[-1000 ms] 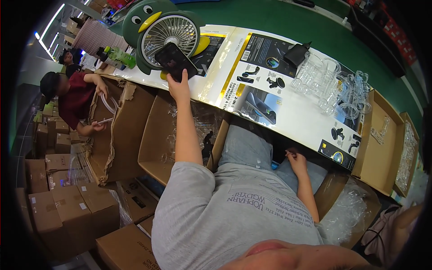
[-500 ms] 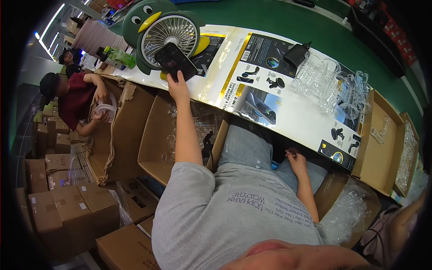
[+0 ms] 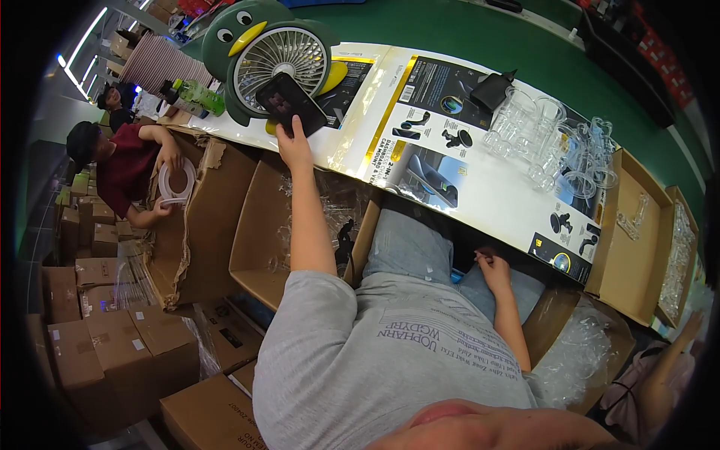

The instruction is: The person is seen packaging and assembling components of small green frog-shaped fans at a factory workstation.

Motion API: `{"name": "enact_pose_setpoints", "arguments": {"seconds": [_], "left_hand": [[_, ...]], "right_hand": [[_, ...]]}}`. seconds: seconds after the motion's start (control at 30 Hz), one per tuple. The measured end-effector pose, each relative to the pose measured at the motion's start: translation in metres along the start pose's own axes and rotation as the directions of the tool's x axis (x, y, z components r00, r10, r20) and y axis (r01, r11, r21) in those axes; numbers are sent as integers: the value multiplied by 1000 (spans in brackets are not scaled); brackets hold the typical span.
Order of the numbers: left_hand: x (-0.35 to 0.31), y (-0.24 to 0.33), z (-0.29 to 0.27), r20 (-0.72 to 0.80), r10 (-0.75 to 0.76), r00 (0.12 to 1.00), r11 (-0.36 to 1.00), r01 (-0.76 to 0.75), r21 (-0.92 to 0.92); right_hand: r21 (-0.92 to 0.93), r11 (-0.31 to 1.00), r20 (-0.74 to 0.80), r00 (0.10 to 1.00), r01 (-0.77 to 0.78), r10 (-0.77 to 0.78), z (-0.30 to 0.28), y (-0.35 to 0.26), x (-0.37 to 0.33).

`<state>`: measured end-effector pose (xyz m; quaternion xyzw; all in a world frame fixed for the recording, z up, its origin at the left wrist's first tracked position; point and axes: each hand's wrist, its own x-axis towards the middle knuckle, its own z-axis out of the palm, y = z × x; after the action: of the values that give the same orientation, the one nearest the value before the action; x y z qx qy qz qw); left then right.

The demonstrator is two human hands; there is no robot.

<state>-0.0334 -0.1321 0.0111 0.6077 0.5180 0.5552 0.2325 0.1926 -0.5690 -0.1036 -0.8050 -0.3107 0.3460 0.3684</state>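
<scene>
My left hand point(image 3: 295, 142) reaches up over the table's near edge. Its fingers close on the lower edge of a black smartphone point(image 3: 291, 101), which is tilted in front of a desk fan. The fan point(image 3: 281, 60) is green and penguin-shaped, with a round white grille and yellow feet. Low by my lap, just under the table edge, my right hand point(image 3: 493, 271) has its fingers curled together; whatever is in them, if anything, cannot be made out. Beyond it on the table lies a cluster of clear plastic ring-shaped parts point(image 3: 536, 135), beside a small black pouch-like item point(image 3: 493, 90).
Printed sheets cover the white table point(image 3: 487, 191). An open carton point(image 3: 626, 217) stands at its right end, and cartons with plastic film point(image 3: 577, 352) flank my legs. At left, a co-worker point(image 3: 127, 169) holds a white ring point(image 3: 178, 182). Boxes point(image 3: 112, 345) are stacked behind.
The co-worker's white ring has turned to face me, with their hands shifted around it. At the far right, another person's arm has moved. My two hands have stayed nearly still.
</scene>
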Motion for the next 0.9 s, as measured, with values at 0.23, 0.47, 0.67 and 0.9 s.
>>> {"name": "enact_pose_setpoints", "arguments": {"seconds": [0.23, 0.47, 0.67, 0.9], "left_hand": [[1, 7, 2, 14, -14, 1000, 999, 15, -42], [-3, 10, 3, -22, -23, 999, 999, 23, -30], [-5, 5, -4, 38, 15, 999, 985, -8, -170], [-2, -5, -9, 113, 18, 993, 966, 12, -259]], "right_hand": [[38, 999, 1, 1000, 4, -4, 2, 11, 2], [23, 1000, -1, 1000, 2, -2, 1, 6, 1], [10, 1000, 1, 1000, -12, 12, 1, 6, 1], [19, 1000, 1, 1000, -7, 7, 2, 9, 2]]}}
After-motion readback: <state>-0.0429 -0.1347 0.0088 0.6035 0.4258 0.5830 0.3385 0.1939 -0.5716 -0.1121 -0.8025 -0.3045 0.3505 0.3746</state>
